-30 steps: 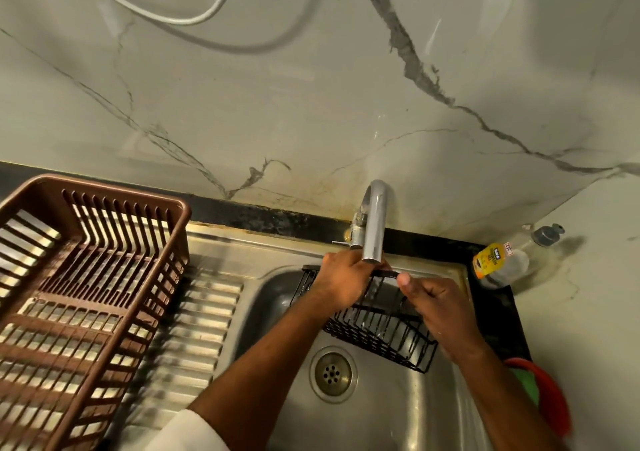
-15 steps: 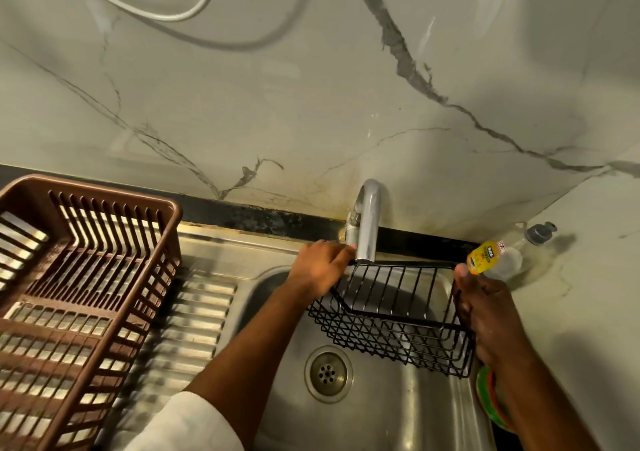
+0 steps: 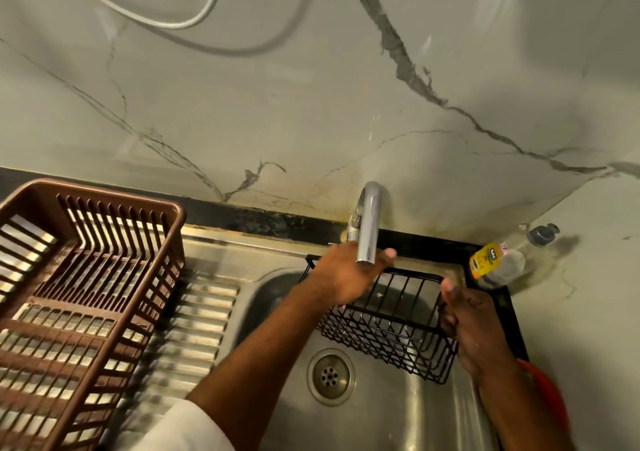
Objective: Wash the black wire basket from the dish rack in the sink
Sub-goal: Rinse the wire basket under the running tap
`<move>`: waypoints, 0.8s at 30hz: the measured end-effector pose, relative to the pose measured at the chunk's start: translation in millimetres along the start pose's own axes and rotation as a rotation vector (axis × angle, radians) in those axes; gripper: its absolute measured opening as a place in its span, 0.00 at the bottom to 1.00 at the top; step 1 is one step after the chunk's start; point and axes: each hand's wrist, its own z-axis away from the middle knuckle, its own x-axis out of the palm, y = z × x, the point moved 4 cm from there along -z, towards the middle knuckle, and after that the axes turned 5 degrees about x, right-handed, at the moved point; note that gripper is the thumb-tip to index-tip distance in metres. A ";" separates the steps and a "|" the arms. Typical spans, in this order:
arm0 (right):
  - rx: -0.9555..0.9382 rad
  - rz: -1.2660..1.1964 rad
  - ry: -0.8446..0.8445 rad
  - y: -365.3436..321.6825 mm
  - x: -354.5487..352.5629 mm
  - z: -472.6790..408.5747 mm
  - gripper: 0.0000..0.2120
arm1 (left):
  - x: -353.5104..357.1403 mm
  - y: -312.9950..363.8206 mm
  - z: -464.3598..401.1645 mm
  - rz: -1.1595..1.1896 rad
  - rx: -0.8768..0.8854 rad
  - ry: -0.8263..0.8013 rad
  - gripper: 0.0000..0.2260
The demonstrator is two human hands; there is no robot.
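The black wire basket [image 3: 391, 329] hangs over the steel sink [image 3: 388, 412], just below the chrome tap spout [image 3: 367, 229]. My right hand [image 3: 474, 326] is shut on the basket's right end. My left hand [image 3: 346, 277] lies across the basket's back-left rim, palm down with the fingers stretched out under the spout; whether it grips the wire is hidden. No water stream is visible. The brown plastic dish rack [image 3: 79, 298] stands on the ribbed drainboard at the left, holding nothing.
A dish-soap bottle [image 3: 498, 260] with a yellow label lies on the black counter at the back right corner. Something red [image 3: 543, 391] sits at the sink's right edge behind my right forearm. The drain [image 3: 330, 376] is under the basket. A marble wall rises right behind.
My left hand slid right along the back rim to under the spout. My right hand and the basket's right end moved left, away from the soap bottle.
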 end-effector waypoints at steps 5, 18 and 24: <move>-0.003 -0.081 0.001 -1.3 -22.3 1.5 0.32 | -21.4 -62.4 -1.4 0.150 -0.079 0.090 0.19; 0.106 -0.033 0.131 46.4 -35.9 -13.0 0.15 | -17.0 -60.7 8.8 0.688 -0.132 0.149 0.20; -0.041 0.460 -0.087 19.0 7.5 -8.9 0.14 | -15.8 -31.0 -3.3 0.487 -0.042 0.042 0.13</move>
